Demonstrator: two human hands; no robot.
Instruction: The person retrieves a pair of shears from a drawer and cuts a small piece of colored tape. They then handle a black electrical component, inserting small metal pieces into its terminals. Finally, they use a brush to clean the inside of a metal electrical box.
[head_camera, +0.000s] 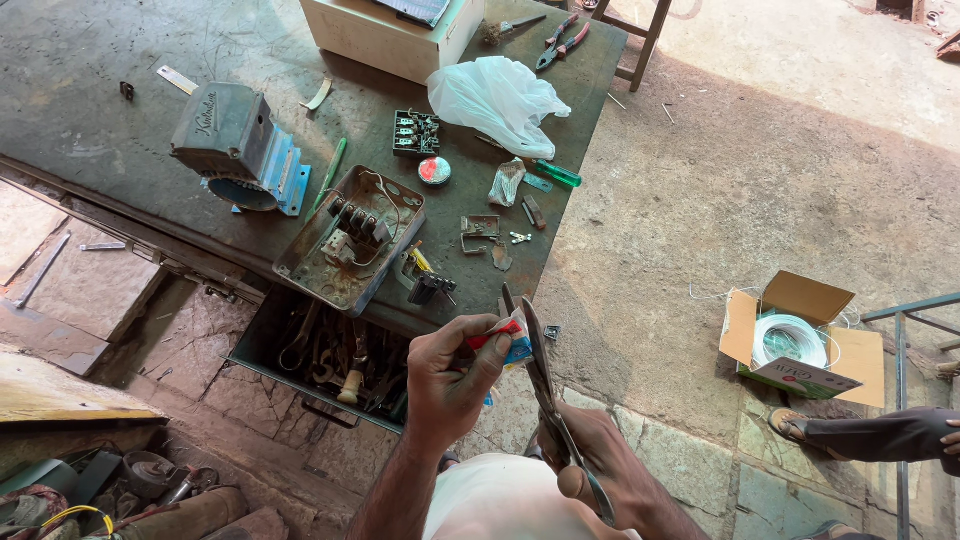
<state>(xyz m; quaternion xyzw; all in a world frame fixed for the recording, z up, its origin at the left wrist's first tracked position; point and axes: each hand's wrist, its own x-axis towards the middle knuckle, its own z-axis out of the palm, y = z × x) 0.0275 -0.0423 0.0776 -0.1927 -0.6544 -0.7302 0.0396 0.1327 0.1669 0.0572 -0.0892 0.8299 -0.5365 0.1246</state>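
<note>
My left hand pinches a small red, white and blue packet between thumb and fingers. My right hand grips a pair of dark metal scissors by the handles. The blades point up and stand against the packet's right edge. Both hands hover just off the near edge of the grimy dark workbench, above an open drawer of tools.
On the bench lie an open metal switch box, a grey motor housing, a white plastic bag, pliers and a green-handled screwdriver. A cardboard box with a white wire coil sits on the floor, by another person's foot.
</note>
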